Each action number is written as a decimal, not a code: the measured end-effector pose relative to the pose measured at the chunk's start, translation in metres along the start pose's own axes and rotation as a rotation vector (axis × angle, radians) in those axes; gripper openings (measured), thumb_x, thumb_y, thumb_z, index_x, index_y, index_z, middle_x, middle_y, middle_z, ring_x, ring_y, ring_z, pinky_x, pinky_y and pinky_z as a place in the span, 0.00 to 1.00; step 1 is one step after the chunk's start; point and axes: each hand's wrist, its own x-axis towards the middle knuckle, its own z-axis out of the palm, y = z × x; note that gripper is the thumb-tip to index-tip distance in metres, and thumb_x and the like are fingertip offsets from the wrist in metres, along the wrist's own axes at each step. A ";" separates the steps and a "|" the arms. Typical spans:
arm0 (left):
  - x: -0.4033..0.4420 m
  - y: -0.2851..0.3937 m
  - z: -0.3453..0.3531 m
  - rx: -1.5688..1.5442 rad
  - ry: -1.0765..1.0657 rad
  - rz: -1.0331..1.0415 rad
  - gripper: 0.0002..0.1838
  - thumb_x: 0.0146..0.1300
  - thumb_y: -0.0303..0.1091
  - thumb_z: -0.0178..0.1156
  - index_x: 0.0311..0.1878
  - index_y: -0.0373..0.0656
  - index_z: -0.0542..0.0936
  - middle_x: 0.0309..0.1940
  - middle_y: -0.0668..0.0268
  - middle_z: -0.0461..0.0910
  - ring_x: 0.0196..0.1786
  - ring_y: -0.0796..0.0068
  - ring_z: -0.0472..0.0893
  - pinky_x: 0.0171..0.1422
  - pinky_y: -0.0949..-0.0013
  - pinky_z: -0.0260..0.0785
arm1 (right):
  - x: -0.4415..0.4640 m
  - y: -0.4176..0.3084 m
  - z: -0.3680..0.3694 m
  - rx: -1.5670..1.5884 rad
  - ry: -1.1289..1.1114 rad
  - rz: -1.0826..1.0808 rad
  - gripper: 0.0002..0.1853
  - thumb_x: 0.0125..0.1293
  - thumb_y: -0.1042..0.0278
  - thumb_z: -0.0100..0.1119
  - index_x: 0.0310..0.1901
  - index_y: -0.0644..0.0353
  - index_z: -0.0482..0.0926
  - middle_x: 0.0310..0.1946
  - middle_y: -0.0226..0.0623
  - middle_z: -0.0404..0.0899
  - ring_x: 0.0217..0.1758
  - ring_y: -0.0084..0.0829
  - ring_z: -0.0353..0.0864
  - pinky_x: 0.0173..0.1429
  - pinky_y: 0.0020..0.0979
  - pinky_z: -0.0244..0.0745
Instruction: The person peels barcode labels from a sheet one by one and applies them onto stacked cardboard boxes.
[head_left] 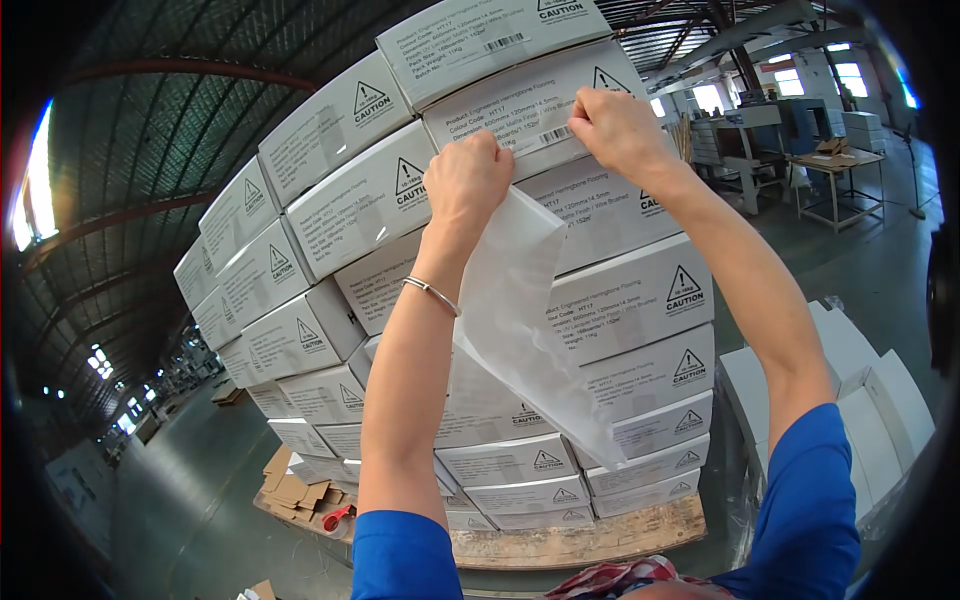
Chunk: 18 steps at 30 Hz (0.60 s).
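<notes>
My left hand [468, 175] is closed on the top of a translucent white plastic sheet [515, 270], which hangs down in creases in front of the stack. To its right, my right hand [620, 130] makes a fist before an upper box; what its fingers hold, if anything, is hidden. Both hands are raised close to a white carton [530, 105] labelled Engineered Herringbone Flooring, with a barcode between them. Behind the sheet, more labelled cartons [640, 290] rise in tiers, each with a caution triangle.
The stack rests on a wooden board [620, 535]. Flattened cardboard [295, 490] and a red-handled tool [338, 517] lie at its lower left. More white boxes [870, 420] stand at the right. Farther back is a work table [835, 160] on the grey floor.
</notes>
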 end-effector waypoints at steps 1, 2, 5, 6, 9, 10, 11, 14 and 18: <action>0.000 0.001 -0.001 0.017 -0.008 0.003 0.14 0.59 0.46 0.57 0.31 0.45 0.81 0.25 0.61 0.82 0.33 0.57 0.82 0.39 0.57 0.72 | 0.001 0.000 0.000 -0.013 -0.002 -0.005 0.09 0.61 0.64 0.58 0.32 0.62 0.77 0.29 0.42 0.82 0.36 0.44 0.81 0.42 0.41 0.75; 0.000 0.001 -0.003 0.018 -0.010 0.004 0.14 0.59 0.46 0.57 0.31 0.45 0.81 0.25 0.61 0.82 0.33 0.57 0.82 0.39 0.57 0.72 | 0.001 0.000 0.000 -0.012 -0.001 -0.003 0.09 0.61 0.64 0.58 0.32 0.62 0.77 0.29 0.42 0.82 0.36 0.44 0.81 0.42 0.41 0.75; -0.003 -0.001 -0.008 0.043 -0.045 -0.014 0.13 0.60 0.46 0.58 0.36 0.47 0.80 0.26 0.60 0.82 0.35 0.58 0.82 0.40 0.56 0.72 | 0.003 -0.001 0.000 -0.037 -0.033 0.032 0.09 0.61 0.63 0.59 0.32 0.62 0.77 0.28 0.42 0.82 0.37 0.44 0.81 0.42 0.41 0.75; -0.005 -0.005 -0.007 0.044 -0.046 -0.015 0.13 0.60 0.46 0.58 0.36 0.47 0.80 0.26 0.60 0.82 0.35 0.58 0.82 0.40 0.56 0.72 | 0.003 -0.001 0.000 -0.036 -0.034 0.032 0.09 0.61 0.63 0.59 0.32 0.62 0.77 0.28 0.42 0.82 0.37 0.44 0.81 0.42 0.41 0.75; -0.013 -0.017 -0.004 0.126 0.140 0.048 0.18 0.58 0.35 0.59 0.53 0.47 0.77 0.25 0.58 0.82 0.27 0.53 0.82 0.31 0.58 0.74 | 0.003 -0.001 -0.004 -0.130 -0.075 0.014 0.10 0.61 0.63 0.60 0.35 0.61 0.77 0.31 0.40 0.83 0.35 0.44 0.82 0.41 0.42 0.76; -0.019 -0.021 -0.002 0.126 0.137 0.047 0.18 0.58 0.35 0.59 0.53 0.47 0.77 0.25 0.58 0.82 0.27 0.53 0.82 0.31 0.58 0.74 | 0.001 -0.001 -0.006 -0.130 -0.078 0.015 0.10 0.61 0.63 0.60 0.35 0.61 0.77 0.31 0.40 0.83 0.35 0.44 0.82 0.41 0.42 0.76; -0.028 -0.022 -0.004 0.163 0.170 0.162 0.21 0.58 0.33 0.58 0.56 0.48 0.75 0.23 0.60 0.81 0.25 0.55 0.81 0.29 0.59 0.73 | -0.002 -0.004 -0.011 -0.146 -0.035 0.037 0.10 0.62 0.64 0.59 0.38 0.61 0.76 0.34 0.40 0.82 0.38 0.43 0.82 0.43 0.41 0.76; -0.045 -0.025 -0.004 0.228 0.234 0.396 0.27 0.58 0.29 0.57 0.64 0.49 0.70 0.20 0.63 0.79 0.21 0.58 0.80 0.24 0.63 0.71 | -0.017 -0.009 -0.018 -0.189 0.049 0.084 0.12 0.62 0.66 0.58 0.45 0.61 0.76 0.42 0.40 0.82 0.44 0.42 0.81 0.49 0.40 0.75; -0.048 -0.023 0.012 0.383 0.177 0.485 0.30 0.56 0.25 0.56 0.66 0.49 0.69 0.18 0.65 0.76 0.17 0.65 0.78 0.20 0.65 0.68 | -0.043 0.004 0.002 -0.463 0.376 -0.604 0.20 0.62 0.70 0.57 0.56 0.63 0.72 0.55 0.40 0.76 0.59 0.39 0.75 0.62 0.39 0.69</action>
